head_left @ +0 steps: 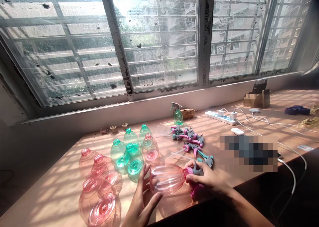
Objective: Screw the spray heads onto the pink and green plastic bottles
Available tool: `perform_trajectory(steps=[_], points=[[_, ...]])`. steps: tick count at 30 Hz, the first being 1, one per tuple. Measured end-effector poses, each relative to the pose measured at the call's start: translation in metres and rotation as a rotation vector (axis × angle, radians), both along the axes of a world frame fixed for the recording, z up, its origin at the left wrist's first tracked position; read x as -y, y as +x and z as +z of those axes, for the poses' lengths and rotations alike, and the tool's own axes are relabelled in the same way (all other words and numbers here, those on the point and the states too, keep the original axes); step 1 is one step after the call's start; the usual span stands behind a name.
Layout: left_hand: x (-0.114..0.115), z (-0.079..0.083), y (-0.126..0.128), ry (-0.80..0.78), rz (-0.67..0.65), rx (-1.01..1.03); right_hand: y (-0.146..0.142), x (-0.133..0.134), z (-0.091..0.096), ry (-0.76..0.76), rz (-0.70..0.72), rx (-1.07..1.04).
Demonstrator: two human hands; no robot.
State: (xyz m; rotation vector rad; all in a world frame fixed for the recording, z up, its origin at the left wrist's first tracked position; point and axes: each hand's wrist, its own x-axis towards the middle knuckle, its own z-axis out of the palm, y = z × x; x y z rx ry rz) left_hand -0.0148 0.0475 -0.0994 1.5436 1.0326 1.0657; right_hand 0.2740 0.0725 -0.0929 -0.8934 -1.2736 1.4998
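A clear pink spray bottle (168,178) is held on its side above the near edge of the table. My right hand (205,177) grips its neck, where a pink collar joins the grey spray head (197,169); a pink trigger shows below my fingers. Around the bottle's base, my left hand (143,195) is cupped, thumb in front and fingers at the far side. Just beyond lie loose trigger spray heads (191,148) in pink, grey and teal, some with thin clear tubes. Left of my hands stand open pink bottles (99,203) and green bottles (134,162).
An assembled green spray bottle (178,116) stands by the wall beneath the windows. Farther right are a white power strip (220,117) with cables, a white case (237,131), a blurred-out dark object (249,154), a cardboard holder (256,99) and dark blue rings (297,110).
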Motion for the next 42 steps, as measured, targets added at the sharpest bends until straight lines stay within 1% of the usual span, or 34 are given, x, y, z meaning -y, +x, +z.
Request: perform_trajectory(steps=[3,8,12,18,22,24,26,28,29,33,37,39,42], points=[[0.002,0.002,0.003,-0.034,-0.021,0.047,0.0,0.0,0.0,-0.002,0.006,-0.009],[0.002,-0.002,0.006,0.043,-0.055,0.072,0.0,0.0,0.003,-0.017,0.038,-0.02],[-0.001,-0.005,0.003,0.085,-0.066,0.014,0.0,0.001,0.004,-0.023,0.039,-0.022],[-0.003,-0.013,-0.002,0.213,-0.044,-0.144,0.0,0.001,0.003,-0.022,0.025,-0.012],[-0.002,-0.012,-0.003,0.147,-0.063,-0.103,0.0,0.0,0.001,-0.012,0.039,-0.018],[-0.004,-0.009,-0.003,0.153,-0.041,-0.12,0.0,0.0,0.0,-0.011,0.036,-0.022],[-0.007,-0.007,-0.003,0.228,0.003,-0.177,0.0,-0.001,-0.003,-0.008,0.027,-0.022],[-0.01,-0.009,-0.002,0.279,0.032,-0.187,0.0,-0.002,-0.005,-0.003,0.013,-0.016],[-0.011,-0.011,-0.002,0.269,0.029,-0.163,0.0,-0.003,-0.006,-0.002,0.007,-0.01],[-0.012,-0.02,-0.002,0.147,-0.012,-0.058,0.0,-0.005,-0.01,0.003,-0.007,0.014],[-0.01,-0.021,-0.006,0.083,-0.039,-0.053,-0.001,-0.004,-0.01,0.008,-0.014,0.02],[-0.011,-0.019,-0.007,0.102,-0.037,-0.091,-0.002,-0.004,-0.009,0.009,-0.017,0.019],[-0.014,-0.021,-0.008,0.204,-0.008,-0.161,-0.002,-0.002,-0.007,0.014,-0.017,0.018]])
